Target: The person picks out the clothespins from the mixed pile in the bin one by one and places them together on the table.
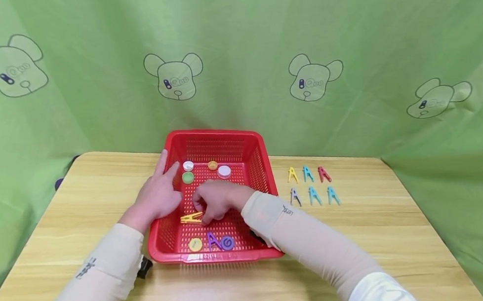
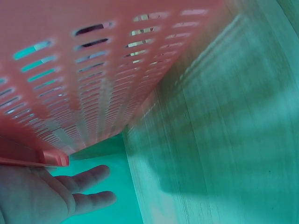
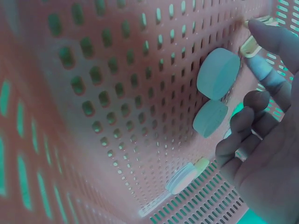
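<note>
My right hand (image 1: 216, 199) reaches down inside a red plastic basket (image 1: 218, 258) and pinches a yellow clothespin (image 1: 190, 219) between thumb and index finger, low over the basket floor. In the right wrist view, part of the yellow clothespin (image 3: 251, 47) shows at the fingertips, and the other fingers are curled. My left hand (image 1: 157, 196) rests on the basket's left rim with its fingers stretched out. Near the basket's front wall lie a yellow bottle cap (image 1: 195, 245), a purple clothespin (image 1: 213, 241) and a purple cap (image 1: 227, 243).
Toward the basket's back lie a white cap (image 1: 188, 166), a green cap (image 1: 188, 178), an orange cap (image 1: 212, 165) and a pale pink cap (image 1: 224, 172). Right of the basket, several clothespins stand in two rows, among them a red one (image 1: 324, 174). A green curtain (image 1: 237, 36) hangs behind the table.
</note>
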A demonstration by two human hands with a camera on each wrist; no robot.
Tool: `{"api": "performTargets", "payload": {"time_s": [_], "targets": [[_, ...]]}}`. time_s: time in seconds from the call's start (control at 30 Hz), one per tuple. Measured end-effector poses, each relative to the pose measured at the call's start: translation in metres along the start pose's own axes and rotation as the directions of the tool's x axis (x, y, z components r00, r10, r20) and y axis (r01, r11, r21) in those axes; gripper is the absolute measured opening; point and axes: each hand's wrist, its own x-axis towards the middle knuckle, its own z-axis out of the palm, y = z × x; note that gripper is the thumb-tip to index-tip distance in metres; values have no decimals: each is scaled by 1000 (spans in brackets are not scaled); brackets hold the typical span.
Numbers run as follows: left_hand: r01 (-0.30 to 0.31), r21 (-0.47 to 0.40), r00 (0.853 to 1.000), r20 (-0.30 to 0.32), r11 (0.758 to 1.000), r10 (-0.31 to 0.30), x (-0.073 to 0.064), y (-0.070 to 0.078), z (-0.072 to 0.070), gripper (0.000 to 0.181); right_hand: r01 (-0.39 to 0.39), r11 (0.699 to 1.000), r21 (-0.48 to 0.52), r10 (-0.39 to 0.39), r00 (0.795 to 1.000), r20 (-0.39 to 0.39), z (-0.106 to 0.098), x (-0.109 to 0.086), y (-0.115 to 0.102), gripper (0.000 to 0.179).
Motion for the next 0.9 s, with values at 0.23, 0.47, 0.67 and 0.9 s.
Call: {"api": "performTargets", "payload": {"time_s": [0.23,0.47,0.67,0.9], "targets": [[3,-16,1000,1,1000,-3,0,0,0,77,-45,999,25,45,999,-13,-4,-1,2,27],[1,-9,1000,3,1000,-1,0,0,-1,79,55,973,224,-56,998,-1,-2,2,4,52],[-28,34,1000,-6,999,28,0,-1,-1,78,78,971,225,-84,996,15,0,7,7,51],[-20,15,1000,-3,1000,20,1,-1,-1,83,74,967,245,-85,996,35,0,10,8,57]]}}
